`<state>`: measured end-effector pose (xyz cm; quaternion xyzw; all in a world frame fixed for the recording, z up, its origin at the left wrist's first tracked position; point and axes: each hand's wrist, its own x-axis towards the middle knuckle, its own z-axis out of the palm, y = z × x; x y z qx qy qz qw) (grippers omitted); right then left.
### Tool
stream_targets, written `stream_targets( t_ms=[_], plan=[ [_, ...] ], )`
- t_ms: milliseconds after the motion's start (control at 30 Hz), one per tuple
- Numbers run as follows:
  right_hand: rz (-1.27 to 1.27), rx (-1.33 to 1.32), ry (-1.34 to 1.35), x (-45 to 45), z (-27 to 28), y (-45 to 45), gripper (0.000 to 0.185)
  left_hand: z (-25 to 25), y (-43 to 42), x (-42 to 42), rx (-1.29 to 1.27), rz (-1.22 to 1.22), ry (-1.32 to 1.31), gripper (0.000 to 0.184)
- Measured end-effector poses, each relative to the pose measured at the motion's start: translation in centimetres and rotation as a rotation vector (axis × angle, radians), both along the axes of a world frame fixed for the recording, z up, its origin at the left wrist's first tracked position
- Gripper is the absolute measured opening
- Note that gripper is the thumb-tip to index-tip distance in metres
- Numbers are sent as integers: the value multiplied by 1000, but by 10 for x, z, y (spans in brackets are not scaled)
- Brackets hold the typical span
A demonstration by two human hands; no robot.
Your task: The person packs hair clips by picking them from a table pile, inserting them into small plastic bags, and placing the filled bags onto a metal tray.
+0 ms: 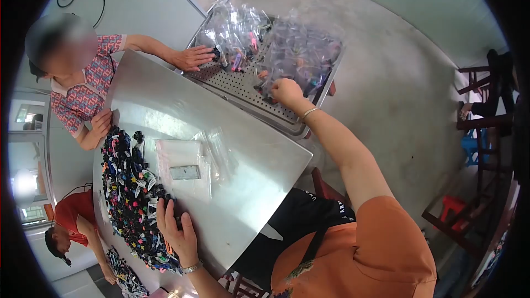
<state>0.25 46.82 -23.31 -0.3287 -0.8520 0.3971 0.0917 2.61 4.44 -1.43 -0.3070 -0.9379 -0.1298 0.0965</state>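
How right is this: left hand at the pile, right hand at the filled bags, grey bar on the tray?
One slip: the head view shows the grey bar on clear bags on the table, not the tray. Rest stands.

I can make out only white capitals on the black cloth (295, 215), which shows between the orange shirt (386, 237) and the worktop (248, 143), along the edge nearest the wearer and below the right-hand corner. One group on it starts with "UN". Farther right, close to the shirt, I read "AR", possibly "ARM". The letters run at a slant, and from here the remaining characters are too small for me to tell.
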Motion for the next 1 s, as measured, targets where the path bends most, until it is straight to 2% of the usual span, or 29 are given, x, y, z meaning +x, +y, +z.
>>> stream_targets(
  t_ms=[133, 200, 267, 300, 467, 533, 700, 767, 800, 867, 900, 933, 1000],
  plan=[
    [-99, 23, -19, 16, -21, 6, 20, 1, 1, 0, -9, 5, 2, 40],
    [-125, -2, 224, 27, -23, 5, 22, 0, 0, 1, -4, 4, -1, 40],
    [-209, -28, 326, 35, -20, 2, 24, 1, 0, 1, 5, -1, -3, 40],
    [-297, -58, 431, 39, -14, 0, 27, 1, 0, 0, 8, 3, 0, 40],
    [-354, -138, 569, 47, 42, -1, 22, 3, 0, 1, 21, -2, -1, 42],
    [-248, -201, 771, 43, 83, 1, 20, 4, 1, 0, 53, 34, -18, 43],
    [147, -380, 804, 35, 218, -55, 19, 13, -3, -9, 222, 8, -48, 34],
    [568, -18, 615, 32, 251, -88, 19, 17, -2, -16, 285, 34, -24, 26],
    [598, -21, 617, 26, 255, -104, 19, 21, -2, -17, 306, 49, -9, 24],
    [1025, 196, 531, 16, 261, -137, 21, 23, -3, -23, 325, 41, 33, 22],
    [1075, 312, 508, 14, 261, -154, 24, 23, -2, -25, 344, 30, 44, 21],
    [1094, 321, 511, 11, 259, -166, 24, 24, 1, -27, 362, 19, 56, 20],
    [1045, 606, 254, 5, 252, -186, 27, 23, 10, -30, 381, -12, 91, 20]
  ],
)
